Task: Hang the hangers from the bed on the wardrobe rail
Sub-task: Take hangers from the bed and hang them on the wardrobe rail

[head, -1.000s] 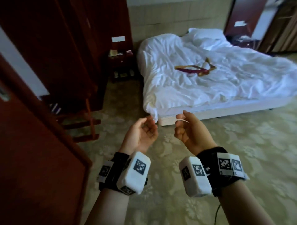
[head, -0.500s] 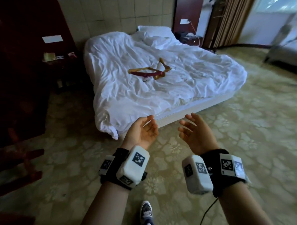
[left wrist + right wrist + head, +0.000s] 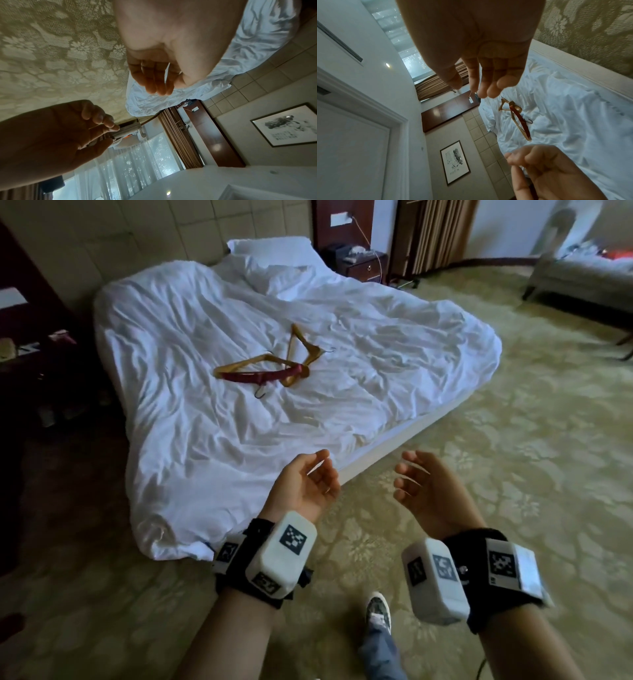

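Several hangers [image 3: 270,368] lie in a loose pile in the middle of the white bed [image 3: 394,364]; most are pale wood and one is dark red. The right wrist view shows the same hangers [image 3: 520,119] beyond my fingers. My left hand [image 3: 322,474] and right hand [image 3: 407,470] are raised side by side over the carpet, just short of the bed's near edge. Both have relaxed, slightly bent fingers and hold nothing. The left wrist view shows my left hand [image 3: 159,75] empty, with my right hand [image 3: 68,132] beside it. No wardrobe rail is in view.
Dark furniture [image 3: 30,354] stands along the bed's left side. A nightstand [image 3: 363,265] and curtains [image 3: 431,234] are behind the bed, and a pale bench [image 3: 582,275] sits at the far right. My shoe [image 3: 378,611] steps on the patterned carpet [image 3: 513,474].
My view has swung right, away from the dark wood panels, and the bed has come nearer. My right hand's fingers have uncurled; both hands stay raised in front of me.
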`<state>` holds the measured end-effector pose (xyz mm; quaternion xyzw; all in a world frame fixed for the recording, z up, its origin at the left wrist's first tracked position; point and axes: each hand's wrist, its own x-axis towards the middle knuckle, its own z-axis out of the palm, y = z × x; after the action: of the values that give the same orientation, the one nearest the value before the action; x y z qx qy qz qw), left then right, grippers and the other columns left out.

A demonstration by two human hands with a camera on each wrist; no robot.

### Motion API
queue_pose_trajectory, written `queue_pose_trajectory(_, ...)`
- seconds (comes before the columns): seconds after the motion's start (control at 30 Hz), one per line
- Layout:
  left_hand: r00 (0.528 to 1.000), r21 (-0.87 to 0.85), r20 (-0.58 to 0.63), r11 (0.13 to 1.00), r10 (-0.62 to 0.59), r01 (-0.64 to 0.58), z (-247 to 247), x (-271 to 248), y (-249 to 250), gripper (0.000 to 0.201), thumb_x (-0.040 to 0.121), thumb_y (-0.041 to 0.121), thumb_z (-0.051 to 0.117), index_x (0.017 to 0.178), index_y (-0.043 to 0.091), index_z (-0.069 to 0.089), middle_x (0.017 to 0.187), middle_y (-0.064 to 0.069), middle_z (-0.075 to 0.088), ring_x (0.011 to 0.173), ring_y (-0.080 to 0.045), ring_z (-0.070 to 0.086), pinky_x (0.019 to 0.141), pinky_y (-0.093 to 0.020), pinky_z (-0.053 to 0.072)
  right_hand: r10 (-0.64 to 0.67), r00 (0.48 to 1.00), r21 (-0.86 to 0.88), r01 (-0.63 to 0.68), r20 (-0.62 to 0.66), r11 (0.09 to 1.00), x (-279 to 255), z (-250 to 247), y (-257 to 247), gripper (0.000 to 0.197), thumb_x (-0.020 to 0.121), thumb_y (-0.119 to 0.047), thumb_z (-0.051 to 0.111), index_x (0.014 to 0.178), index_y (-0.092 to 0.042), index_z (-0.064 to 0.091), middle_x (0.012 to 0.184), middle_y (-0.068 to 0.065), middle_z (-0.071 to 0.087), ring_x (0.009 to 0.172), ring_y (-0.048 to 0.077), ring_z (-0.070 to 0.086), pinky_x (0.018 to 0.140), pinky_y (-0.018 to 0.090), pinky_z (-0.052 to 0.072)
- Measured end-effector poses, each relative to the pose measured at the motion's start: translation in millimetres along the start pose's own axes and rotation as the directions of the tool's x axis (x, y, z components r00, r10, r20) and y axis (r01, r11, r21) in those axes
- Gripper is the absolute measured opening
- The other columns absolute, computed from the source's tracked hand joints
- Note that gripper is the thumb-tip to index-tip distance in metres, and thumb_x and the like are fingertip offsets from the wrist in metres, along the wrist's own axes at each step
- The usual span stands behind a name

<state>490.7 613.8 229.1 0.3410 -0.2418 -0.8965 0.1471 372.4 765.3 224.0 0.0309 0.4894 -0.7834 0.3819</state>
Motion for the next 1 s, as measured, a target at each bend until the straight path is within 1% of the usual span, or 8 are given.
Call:
queue_pose_trajectory(0.1, 0.999, 0.009, -0.051, 1.000, -0.006, 0.007, 25.0, 61.5, 7.4, 0.019, 0.094, 0.014, 0.046, 0.085, 0.009, 0.062, 0.069, -0.003, 0.058, 0.065, -0.016, 0.053, 0.059, -0.025, 0.044, 0.018, 1.000, 0.013, -0.018, -0.002, 1.000, 68.6, -5.5, -21.7, 0.015, 0.094, -0.022, 0.048, 0.085, -0.014, 0.057, 0.065, 0.000, 0.058, 0.051, 0.013, 0.053, 0.048, 0.022, 0.043)
queue_pose_trajectory(0.23, 0.995, 0.023, -0.097, 1.000, -0.013, 0.015, 69.0, 133.0, 30.4, 0.020, 0.095, 0.014, 0.045, 0.084, 0.010, 0.062, 0.070, -0.003, 0.057, 0.066, -0.016, 0.053, 0.060, -0.025, 0.043, 0.097, 0.995, 0.020, -0.097, -0.004, 0.995, 158.4, 0.5, -61.8, 0.015, 0.093, -0.023, 0.050, 0.084, -0.014, 0.057, 0.063, 0.000, 0.057, 0.048, 0.012, 0.053, 0.046, 0.021, 0.043)
queue_pose_trajectory(0.3, 0.996, 0.023, -0.082, 1.000, 0.018, -0.016, 90.4, 162.1, 52.1, 0.020, 0.095, 0.015, 0.045, 0.083, 0.011, 0.062, 0.070, -0.002, 0.058, 0.065, -0.015, 0.054, 0.060, -0.025, 0.044, 0.106, 0.994, 0.014, -0.107, 0.033, 0.994, 200.5, 14.9, -88.1, 0.015, 0.093, -0.024, 0.050, 0.083, -0.015, 0.057, 0.065, 0.000, 0.057, 0.048, 0.012, 0.053, 0.045, 0.020, 0.043)
queue_pose_trajectory(0.4, 0.990, -0.013, -0.123, 0.997, 0.069, -0.071, 104.4, 199.9, 84.9, 0.021, 0.095, 0.015, 0.046, 0.081, 0.011, 0.061, 0.067, -0.002, 0.059, 0.063, -0.015, 0.055, 0.056, -0.024, 0.047, 0.132, 0.988, -0.047, -0.128, 0.080, 0.991, 252.6, 39.9, -114.1, 0.016, 0.093, -0.024, 0.049, 0.083, -0.015, 0.058, 0.065, 0.001, 0.057, 0.049, 0.013, 0.052, 0.047, 0.021, 0.043)
queue_pose_trajectory(0.57, 0.977, -0.100, -0.184, 0.987, 0.104, -0.124, 100.0, 264.0, 125.9, 0.019, 0.095, 0.016, 0.045, 0.087, 0.010, 0.061, 0.065, -0.002, 0.060, 0.062, -0.015, 0.055, 0.053, -0.024, 0.049, 0.210, 0.973, -0.112, -0.199, 0.098, 0.974, 334.0, 72.2, -126.0, 0.017, 0.093, -0.024, 0.050, 0.084, -0.014, 0.059, 0.064, 0.002, 0.058, 0.049, 0.014, 0.052, 0.048, 0.022, 0.043)
queue_pose_trajectory(0.77, 0.966, -0.202, -0.246, 0.971, 0.076, -0.128, 79.7, 370.6, 187.9, 0.019, 0.093, 0.016, 0.047, 0.083, 0.012, 0.063, 0.062, 0.000, 0.061, 0.055, -0.014, 0.057, 0.050, -0.021, 0.050, 0.248, 0.964, -0.198, -0.226, 0.095, 0.954, 440.3, 125.8, -124.7, 0.016, 0.094, -0.022, 0.049, 0.083, -0.014, 0.057, 0.064, 0.001, 0.057, 0.048, 0.014, 0.051, 0.046, 0.021, 0.042)
queue_pose_trajectory(0.87, 0.968, -0.250, -0.246, 0.963, 0.043, -0.106, 72.1, 438.9, 229.5, 0.019, 0.093, 0.015, 0.048, 0.082, 0.011, 0.063, 0.063, -0.001, 0.061, 0.059, -0.014, 0.056, 0.049, -0.021, 0.050, 0.253, 0.967, -0.238, -0.239, 0.030, 0.941, 507.3, 153.6, -126.3, 0.017, 0.094, -0.023, 0.048, 0.082, -0.013, 0.057, 0.066, 0.003, 0.056, 0.047, 0.014, 0.051, 0.046, 0.022, 0.041)
queue_pose_trajectory(1.0, 0.970, -0.275, -0.242, 0.957, 0.027, -0.095, 68.1, 508.8, 276.7, 0.020, 0.093, 0.016, 0.047, 0.081, 0.011, 0.062, 0.062, 0.001, 0.064, 0.058, -0.011, 0.058, 0.050, -0.020, 0.048, 0.244, 0.968, -0.299, -0.250, -0.058, 0.921, 580.4, 180.5, -132.2, 0.019, 0.095, -0.023, 0.047, 0.081, -0.013, 0.056, 0.070, 0.005, 0.056, 0.046, 0.014, 0.051, 0.050, 0.024, 0.038)
